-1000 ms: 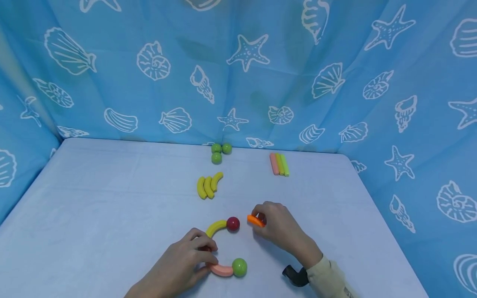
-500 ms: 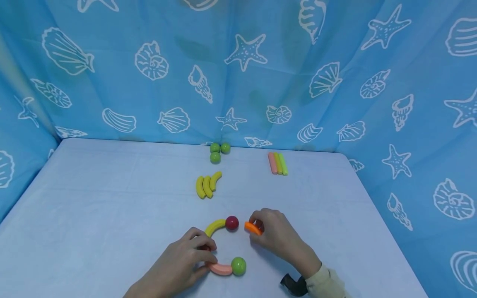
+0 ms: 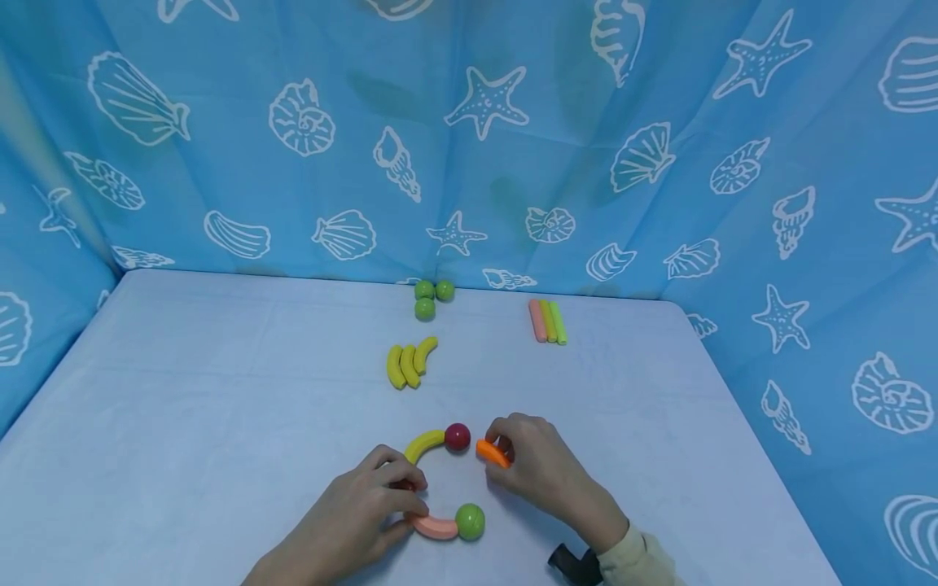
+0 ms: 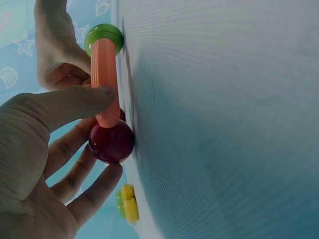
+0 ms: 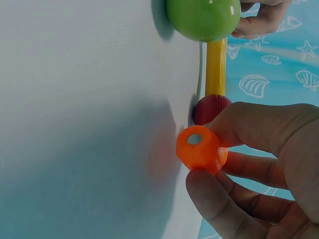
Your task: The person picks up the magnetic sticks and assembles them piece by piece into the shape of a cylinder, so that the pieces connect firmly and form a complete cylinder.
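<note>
My left hand (image 3: 352,513) is at the left of a ring-like arrangement on the white table. Its thumb presses a pink curved stick (image 4: 103,64), and its fingers bend round a dark red ball (image 4: 110,142) at that stick's end. A green ball (image 3: 470,522) touches the pink stick's other end. From behind the left fingers, a yellow curved stick (image 3: 425,443) runs to a second dark red ball (image 3: 458,438). To the right of that ball, with a small gap, my right hand (image 3: 545,468) pinches an orange curved stick (image 5: 192,154) with a hole in its end.
Farther back lie several yellow curved sticks (image 3: 409,366), some green balls (image 3: 425,308) and a row of pink, yellow and light green straight sticks (image 3: 548,321). A black curved object (image 3: 575,564) shows beside the right sleeve. A blue shell-patterned curtain (image 3: 396,98) closes off the back.
My right hand has brought the orange curved stick slightly toward me and to the left, lower beside the second dark red ball. The left hand has stayed where it was.
</note>
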`<state>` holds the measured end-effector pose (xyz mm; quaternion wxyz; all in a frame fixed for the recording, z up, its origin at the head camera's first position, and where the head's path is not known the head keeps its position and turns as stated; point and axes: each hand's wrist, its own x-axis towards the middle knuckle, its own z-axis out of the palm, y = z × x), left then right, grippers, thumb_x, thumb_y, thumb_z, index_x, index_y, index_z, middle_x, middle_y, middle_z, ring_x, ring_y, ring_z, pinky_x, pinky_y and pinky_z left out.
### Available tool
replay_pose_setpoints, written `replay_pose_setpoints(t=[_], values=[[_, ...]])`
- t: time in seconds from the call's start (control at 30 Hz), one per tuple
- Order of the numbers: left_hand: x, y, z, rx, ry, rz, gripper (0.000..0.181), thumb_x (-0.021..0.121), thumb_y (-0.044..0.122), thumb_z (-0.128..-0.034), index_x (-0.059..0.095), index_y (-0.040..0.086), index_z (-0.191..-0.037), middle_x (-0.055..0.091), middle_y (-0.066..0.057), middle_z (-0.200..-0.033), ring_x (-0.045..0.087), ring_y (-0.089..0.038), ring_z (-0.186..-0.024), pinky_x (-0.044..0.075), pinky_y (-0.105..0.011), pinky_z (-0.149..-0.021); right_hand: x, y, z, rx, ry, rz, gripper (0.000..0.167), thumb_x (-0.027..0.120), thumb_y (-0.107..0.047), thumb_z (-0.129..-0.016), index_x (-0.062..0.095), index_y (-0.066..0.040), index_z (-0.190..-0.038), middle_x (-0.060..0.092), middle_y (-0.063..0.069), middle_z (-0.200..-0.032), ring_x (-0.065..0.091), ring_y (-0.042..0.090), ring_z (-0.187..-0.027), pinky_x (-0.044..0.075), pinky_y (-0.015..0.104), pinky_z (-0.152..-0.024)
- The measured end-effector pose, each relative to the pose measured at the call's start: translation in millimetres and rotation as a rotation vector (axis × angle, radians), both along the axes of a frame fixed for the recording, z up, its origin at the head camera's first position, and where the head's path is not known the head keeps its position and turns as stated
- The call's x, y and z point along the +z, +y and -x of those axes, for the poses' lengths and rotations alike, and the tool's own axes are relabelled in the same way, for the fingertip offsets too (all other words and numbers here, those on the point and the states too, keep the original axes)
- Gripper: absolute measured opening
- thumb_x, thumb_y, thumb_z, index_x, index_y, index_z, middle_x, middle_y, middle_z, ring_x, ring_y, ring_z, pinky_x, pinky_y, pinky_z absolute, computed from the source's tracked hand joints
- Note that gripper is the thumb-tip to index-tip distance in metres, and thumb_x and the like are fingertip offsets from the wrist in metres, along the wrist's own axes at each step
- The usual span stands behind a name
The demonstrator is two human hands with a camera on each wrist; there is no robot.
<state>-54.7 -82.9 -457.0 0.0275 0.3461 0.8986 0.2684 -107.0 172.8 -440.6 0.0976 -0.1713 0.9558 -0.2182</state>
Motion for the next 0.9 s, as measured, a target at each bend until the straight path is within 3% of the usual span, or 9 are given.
replay_pose_setpoints(t=[0.67, 0.9], values=[[-2.6, 0.9, 0.6, 0.002, -0.001, 0.005, 0.012, 0.081, 0.024, -0.0849, 0.079, 0.031, -0.094, 0.062, 0.014, -0.108, 0.050, -0.011, -0.107, 0.052, -0.035, -0.090, -1.1, -9, 1.1, -0.008, 0.012, 0.025, 0.021, 0.083, -0.012, -0.077, 0.070, -0.011, -0.094, 0.057, -0.008, -0.075, 0.052, 0.009, -0.066, 0.050, 0.020, -0.064], [-2.2, 0.2, 0.4, 0.004, 0.004, 0.004, 0.011, 0.081, 0.024, -0.0851, 0.079, 0.031, -0.094, 0.062, 0.014, -0.108, 0.050, -0.011, -0.107, 0.052, -0.035, -0.089, 0.0, -14, -0.3, -0.072, -0.057, 0.050, 0.019, 0.083, -0.014, -0.078, 0.069, -0.010, -0.090, 0.056, -0.005, -0.069, 0.052, 0.012, -0.061, 0.049, 0.020, -0.056]])
